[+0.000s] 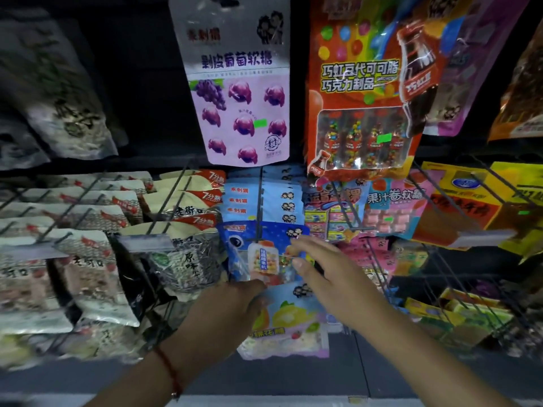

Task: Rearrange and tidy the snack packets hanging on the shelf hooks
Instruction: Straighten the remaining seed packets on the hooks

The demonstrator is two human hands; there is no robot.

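Grey seed packets [97,277] hang in rows at the left. The left hand [232,304] pinches the top edge of a pale fruit-candy packet [286,321] below the blue packets [264,212] on the middle hook. The right hand [320,268], fingers spread, touches the front blue packet.

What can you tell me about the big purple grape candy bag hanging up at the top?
The purple grape candy bag is a flat, glossy plastic pouch. Its top is silvery grey with purple lettering and a small cartoon picture in the corner. The lilac lower part shows a grape bunch, round purple gummies and a small green sticker. It hangs upright in the upper row, left of the red-orange chocolate bean pack and above the blue packets. Neither hand touches it.
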